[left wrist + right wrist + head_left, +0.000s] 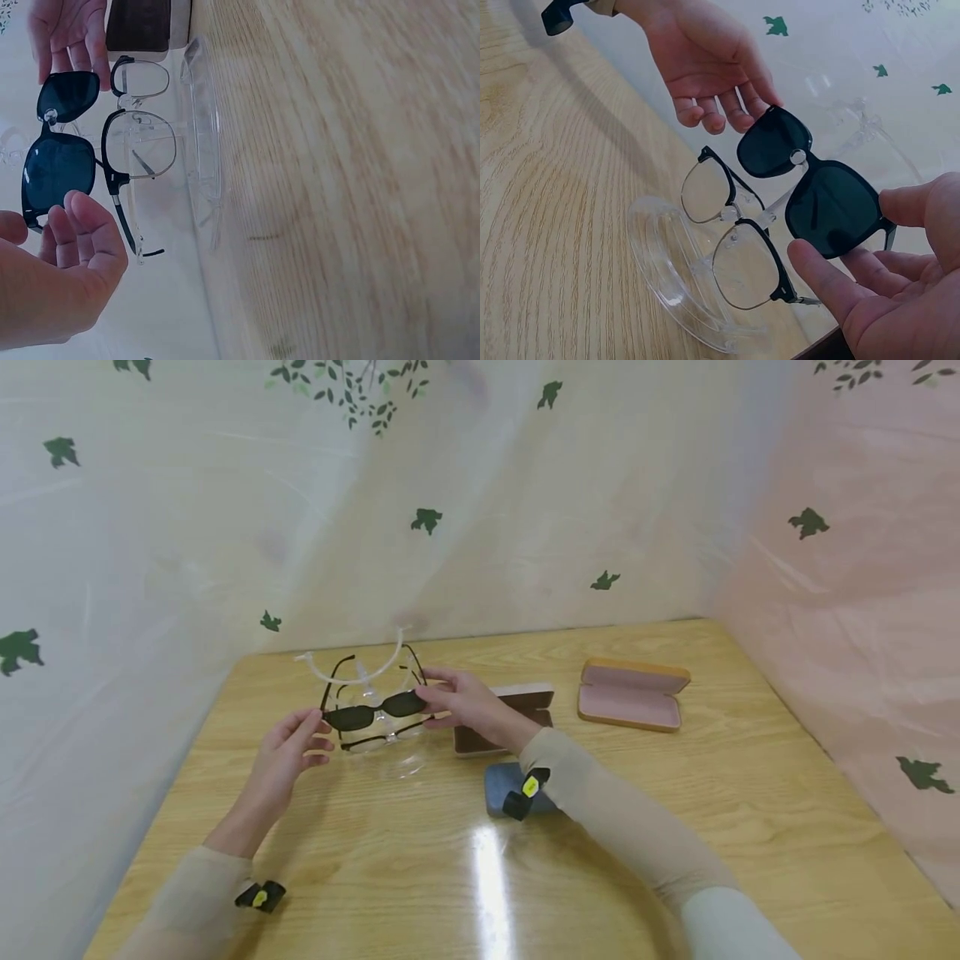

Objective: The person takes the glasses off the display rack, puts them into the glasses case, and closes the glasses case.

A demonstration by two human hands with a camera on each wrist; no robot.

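Dark-lensed sunglasses (352, 718) are held level between both hands, at the upper part of a clear plastic display stand (656, 259). My left hand (285, 756) pinches one outer corner of the frame between thumb and fingers. At the opposite corner, my right hand (472, 702) grips the frame near the hinge, with its thumb and index finger beside the lens in the right wrist view. The temples are unfolded and point toward the wall. Just below sits a pair of clear-lensed eyeglasses (744, 264) with a black browline, resting on the stand.
Right of the stand lies an open glasses case (472, 743) with brown lining, partly behind the right hand. A blue case (498, 789) sits under the right wrist. Farther right, an orange case (630, 706) with pink lining stands open. Printed sheeting (510, 585) walls the wooden table (360, 868).
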